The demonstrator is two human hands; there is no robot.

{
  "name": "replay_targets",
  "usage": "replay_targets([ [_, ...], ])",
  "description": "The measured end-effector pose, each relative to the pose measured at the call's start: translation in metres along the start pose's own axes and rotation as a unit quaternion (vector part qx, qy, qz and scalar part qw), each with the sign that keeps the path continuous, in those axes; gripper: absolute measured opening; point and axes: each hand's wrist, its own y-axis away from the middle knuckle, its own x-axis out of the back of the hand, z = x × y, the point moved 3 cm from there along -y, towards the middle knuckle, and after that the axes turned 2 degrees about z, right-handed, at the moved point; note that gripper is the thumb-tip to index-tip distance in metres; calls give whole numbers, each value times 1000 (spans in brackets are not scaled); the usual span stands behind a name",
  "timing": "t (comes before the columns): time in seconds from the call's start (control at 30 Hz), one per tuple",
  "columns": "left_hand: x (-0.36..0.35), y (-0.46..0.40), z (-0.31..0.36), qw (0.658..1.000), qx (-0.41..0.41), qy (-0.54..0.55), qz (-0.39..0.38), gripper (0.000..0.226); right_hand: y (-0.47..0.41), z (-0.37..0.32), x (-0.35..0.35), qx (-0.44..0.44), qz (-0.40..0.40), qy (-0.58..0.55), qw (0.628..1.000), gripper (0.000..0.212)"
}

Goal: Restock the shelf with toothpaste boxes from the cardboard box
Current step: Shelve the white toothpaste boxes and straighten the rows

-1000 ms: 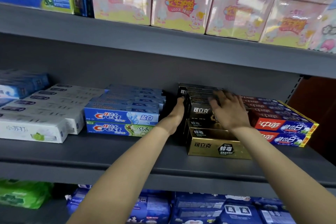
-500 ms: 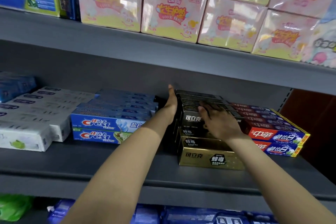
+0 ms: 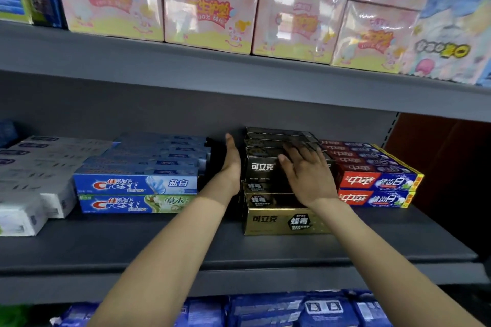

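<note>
A stack of black and gold toothpaste boxes (image 3: 265, 170) stands in the middle of the grey shelf (image 3: 239, 252). A gold box (image 3: 279, 220) lies lowest at the front of the stack. My left hand (image 3: 232, 164) is flat, fingers straight, against the stack's left side. My right hand (image 3: 308, 175) rests with spread fingers on top of the upper black boxes. The cardboard box is out of view.
Blue Crest boxes (image 3: 138, 186) lie left of the stack, white boxes (image 3: 34, 194) further left. Red and blue toothpaste boxes (image 3: 377, 183) sit on the right. Pink packs (image 3: 210, 8) fill the upper shelf. Blue packs (image 3: 265, 310) lie on the shelf below.
My left hand has slid deeper along the left side of the black stack. My right hand has stayed on top of the stack. The view has tilted up slightly.
</note>
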Motion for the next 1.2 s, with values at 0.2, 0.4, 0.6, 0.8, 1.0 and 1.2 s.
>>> replay_targets([
  [0.2,-14,5,-3,999,-15,-21,-39,80,-7,12,12,4,-58,-67,996,48],
  [0.4,-18,14,-5,999,-7,-35,-20,77,-8,21,10,21,-78,-59,995,45],
  [0.6,-21,6,-6,999,-24,-44,-8,72,2,60,18,-51,27,-146,988,46],
  [0.8,-32,1,-7,998,-33,-44,-5,73,4,113,17,-131,-122,-40,983,49],
  [1.0,-27,-3,-6,996,-38,-77,17,78,4,115,33,-102,-111,-64,986,46],
  [1.2,-25,4,5,997,-61,-44,23,84,-3,115,29,-86,-148,-63,983,47],
])
